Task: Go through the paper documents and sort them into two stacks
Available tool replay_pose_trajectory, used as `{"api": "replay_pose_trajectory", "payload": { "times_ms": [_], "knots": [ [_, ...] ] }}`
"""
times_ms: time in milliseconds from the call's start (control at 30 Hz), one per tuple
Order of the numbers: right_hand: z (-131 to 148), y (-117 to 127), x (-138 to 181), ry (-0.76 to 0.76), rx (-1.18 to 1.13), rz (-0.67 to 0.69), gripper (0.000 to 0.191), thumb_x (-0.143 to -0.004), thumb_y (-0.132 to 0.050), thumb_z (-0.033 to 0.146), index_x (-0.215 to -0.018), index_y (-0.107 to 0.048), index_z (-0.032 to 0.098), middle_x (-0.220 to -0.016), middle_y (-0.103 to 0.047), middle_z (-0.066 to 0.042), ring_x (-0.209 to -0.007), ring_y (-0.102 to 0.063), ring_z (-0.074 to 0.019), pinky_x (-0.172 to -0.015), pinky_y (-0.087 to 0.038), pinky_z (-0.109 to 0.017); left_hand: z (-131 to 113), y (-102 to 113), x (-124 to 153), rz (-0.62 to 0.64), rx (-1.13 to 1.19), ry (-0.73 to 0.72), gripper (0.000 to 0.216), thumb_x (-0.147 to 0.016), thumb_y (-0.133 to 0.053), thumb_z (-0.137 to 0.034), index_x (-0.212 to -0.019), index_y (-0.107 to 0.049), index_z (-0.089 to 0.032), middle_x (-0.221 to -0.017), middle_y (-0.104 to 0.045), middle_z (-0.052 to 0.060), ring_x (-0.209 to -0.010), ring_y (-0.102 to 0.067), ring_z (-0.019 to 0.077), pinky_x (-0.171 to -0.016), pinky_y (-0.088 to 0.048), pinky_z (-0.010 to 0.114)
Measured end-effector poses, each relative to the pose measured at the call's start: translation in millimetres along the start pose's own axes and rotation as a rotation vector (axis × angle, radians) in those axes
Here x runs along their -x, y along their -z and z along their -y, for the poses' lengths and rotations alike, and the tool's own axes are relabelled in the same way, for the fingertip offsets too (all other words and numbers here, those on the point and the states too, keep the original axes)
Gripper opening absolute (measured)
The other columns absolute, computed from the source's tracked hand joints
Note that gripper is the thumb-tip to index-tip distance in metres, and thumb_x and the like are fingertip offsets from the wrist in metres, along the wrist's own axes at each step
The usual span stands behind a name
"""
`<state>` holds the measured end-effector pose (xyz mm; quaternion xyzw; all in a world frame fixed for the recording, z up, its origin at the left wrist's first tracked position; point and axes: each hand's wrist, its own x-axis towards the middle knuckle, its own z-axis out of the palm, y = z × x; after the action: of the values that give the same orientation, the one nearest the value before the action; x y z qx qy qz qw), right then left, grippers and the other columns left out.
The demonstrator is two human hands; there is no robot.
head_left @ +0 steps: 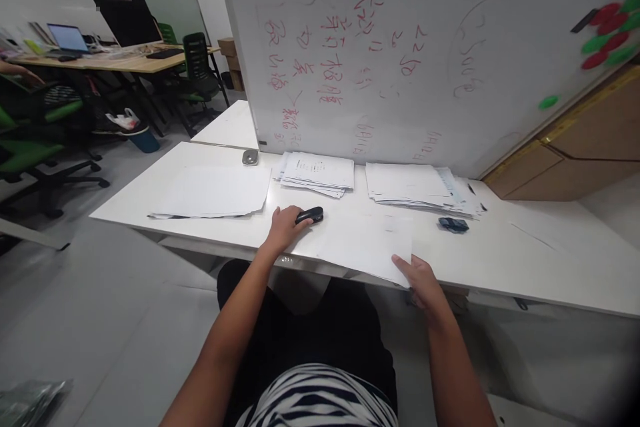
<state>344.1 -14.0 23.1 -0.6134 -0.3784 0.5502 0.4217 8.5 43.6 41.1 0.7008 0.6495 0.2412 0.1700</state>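
My left hand [285, 228] is closed around the rear end of a black stapler [311, 215] lying on the white table. In my right hand [421, 278] the near right corner of some white paper [367, 243] is pinched, thumb on top. The paper lies mostly on the table, its corner reaching past the front edge; I cannot tell how many sheets it is. The stapler's front end points right, close to the paper's left side. Behind are two stacks of printed paper, one in the middle [320, 172] and one to the right [410, 185].
A wide paper pile [213, 192] lies at the left. Right of my paper sits a small dark packet [453, 225]. A whiteboard [425, 80] stands along the back, with cardboard boxes [565, 147] at the right. Beside the whiteboard's left foot is a small metallic case [251, 157].
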Motion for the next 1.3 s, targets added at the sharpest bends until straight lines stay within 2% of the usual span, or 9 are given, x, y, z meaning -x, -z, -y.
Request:
{"api": "replay_pose_trajectory", "payload": {
  "times_ms": [133, 267, 400, 700, 967, 1300],
  "knots": [
    [23.1, 2.3, 3.6, -0.018, 0.06, 0.116, 0.039, -0.067, -0.075, 0.041, -0.095, -0.07, 0.014, -0.081, -0.075, -0.007, -0.07, -0.069, -0.0224, -0.065, -0.055, -0.032, 3.1, 2.5, 5.2, 0.037, 0.115, -0.058, 0.03, -0.087, -0.048, -0.048, -0.105, -0.058, -0.025, -0.107, -0.063, 0.002, -0.102, -0.055, 0.0213, -0.111, -0.018, 0.047],
    [36.7, 2.9, 4.0, -0.024, 0.149, 0.148, 0.037, -0.067, -0.074, 0.043, -0.089, -0.071, 0.013, -0.077, -0.074, -0.007, -0.069, -0.068, -0.023, -0.066, -0.055, -0.032, 7.4, 2.7, 3.3, 0.04, 0.142, -0.107, 0.031, -0.086, -0.05, -0.048, -0.104, -0.059, -0.024, -0.106, -0.063, 0.003, -0.103, -0.055, 0.0228, -0.108, -0.023, 0.047],
    [37.7, 4.4, -4.4, -0.038, 0.173, 0.183, 0.037, -0.066, -0.074, 0.042, -0.088, -0.07, 0.013, -0.076, -0.074, -0.008, -0.066, -0.067, -0.0224, -0.063, -0.054, -0.032, 10.5, 1.6, 1.1, 0.035, 0.132, -0.126, 0.031, -0.085, -0.052, -0.048, -0.104, -0.06, -0.024, -0.106, -0.064, 0.004, -0.103, -0.056, 0.0229, -0.105, -0.027, 0.045],
    [38.6, 6.7, -9.8, -0.118, 0.115, 0.145, 0.029, -0.064, -0.076, 0.038, -0.079, -0.068, 0.014, -0.062, -0.069, -0.003, -0.051, -0.058, -0.0159, -0.052, -0.049, -0.028, 13.5, 0.5, 0.9, 0.027, 0.14, -0.143, 0.034, -0.085, -0.053, -0.048, -0.107, -0.06, -0.024, -0.109, -0.063, 0.004, -0.105, -0.055, 0.0227, -0.103, -0.029, 0.042],
    [32.9, 8.4, -14.0, -0.113, -0.013, 0.096, 0.032, -0.06, -0.078, 0.033, -0.084, -0.068, 0.014, -0.07, -0.072, -0.005, -0.057, -0.063, -0.0178, -0.055, -0.051, -0.028, 15.3, 0.2, 1.0, 0.026, 0.157, -0.147, 0.035, -0.085, -0.051, -0.05, -0.108, -0.059, -0.024, -0.111, -0.063, 0.005, -0.107, -0.055, 0.0235, -0.105, -0.028, 0.044],
    [30.3, 7.5, -17.0, -0.104, 0.051, 0.081, 0.025, -0.064, -0.075, 0.033, -0.081, -0.068, 0.016, -0.073, -0.073, -0.005, -0.064, -0.066, -0.0201, -0.056, -0.052, -0.027, 15.8, -0.9, -1.3, 0.03, 0.13, -0.165, 0.034, -0.085, -0.052, -0.049, -0.106, -0.06, -0.024, -0.111, -0.063, 0.005, -0.105, -0.056, 0.0235, -0.101, -0.032, 0.042]
  ]
}}
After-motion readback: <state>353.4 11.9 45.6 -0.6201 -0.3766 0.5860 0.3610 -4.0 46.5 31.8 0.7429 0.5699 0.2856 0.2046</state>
